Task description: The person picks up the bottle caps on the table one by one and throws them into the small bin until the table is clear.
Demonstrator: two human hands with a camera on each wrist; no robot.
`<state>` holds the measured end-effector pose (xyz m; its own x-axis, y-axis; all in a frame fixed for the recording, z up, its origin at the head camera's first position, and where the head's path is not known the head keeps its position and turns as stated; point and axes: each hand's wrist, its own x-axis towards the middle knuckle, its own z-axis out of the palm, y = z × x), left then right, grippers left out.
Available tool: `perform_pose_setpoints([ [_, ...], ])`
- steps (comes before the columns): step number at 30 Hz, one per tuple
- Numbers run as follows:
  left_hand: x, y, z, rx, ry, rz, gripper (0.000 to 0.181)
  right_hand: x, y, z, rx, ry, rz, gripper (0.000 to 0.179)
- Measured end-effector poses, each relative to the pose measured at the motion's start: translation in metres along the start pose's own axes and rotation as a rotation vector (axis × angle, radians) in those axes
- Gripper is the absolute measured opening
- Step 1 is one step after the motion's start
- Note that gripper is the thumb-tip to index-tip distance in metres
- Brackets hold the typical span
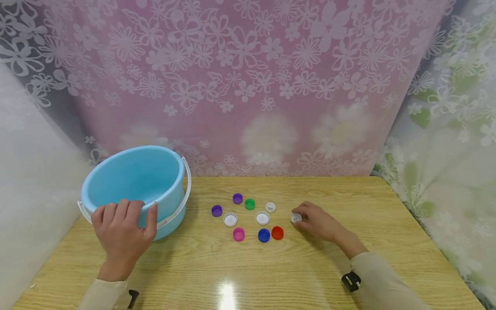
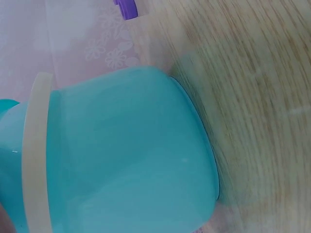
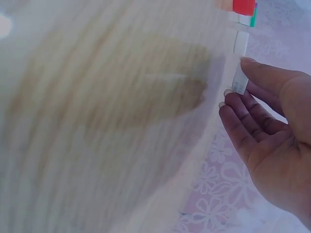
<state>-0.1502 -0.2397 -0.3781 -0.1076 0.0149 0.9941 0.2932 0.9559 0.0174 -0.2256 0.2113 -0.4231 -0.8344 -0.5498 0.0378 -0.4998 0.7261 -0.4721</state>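
Observation:
At the left of the head view stands a light blue bucket (image 1: 135, 176) with a white handle (image 1: 188, 181). My left hand (image 1: 124, 234) grips its near rim, fingers over the edge. The bucket's outer wall (image 2: 136, 155) fills much of the left wrist view, where only a sliver of that hand shows. Low over the table, my right hand (image 1: 317, 221) pinches a small whitish, translucent bottle cap (image 1: 296, 218) between thumb and fingers. Seen from the right wrist, the cap (image 3: 240, 77) is held edge-on. Nearest to it on the table is a red cap (image 1: 277, 233).
Several loose caps lie between the hands, among them a blue cap (image 1: 264, 235), a pink cap (image 1: 238, 234), a green cap (image 1: 249, 204), a purple cap (image 1: 216, 210) and a white cap (image 1: 262, 218). A flowered pink curtain (image 1: 248, 107) hangs behind the wooden table (image 1: 193, 275).

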Motion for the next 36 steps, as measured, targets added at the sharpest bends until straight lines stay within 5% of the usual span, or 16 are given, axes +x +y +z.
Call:
perform_pose_setpoints([
  [36,0.0,-0.003,0.001,0.009,-0.005,0.005,0.043,0.044,-0.043,-0.022,0.052,0.206,0.059,0.04],
])
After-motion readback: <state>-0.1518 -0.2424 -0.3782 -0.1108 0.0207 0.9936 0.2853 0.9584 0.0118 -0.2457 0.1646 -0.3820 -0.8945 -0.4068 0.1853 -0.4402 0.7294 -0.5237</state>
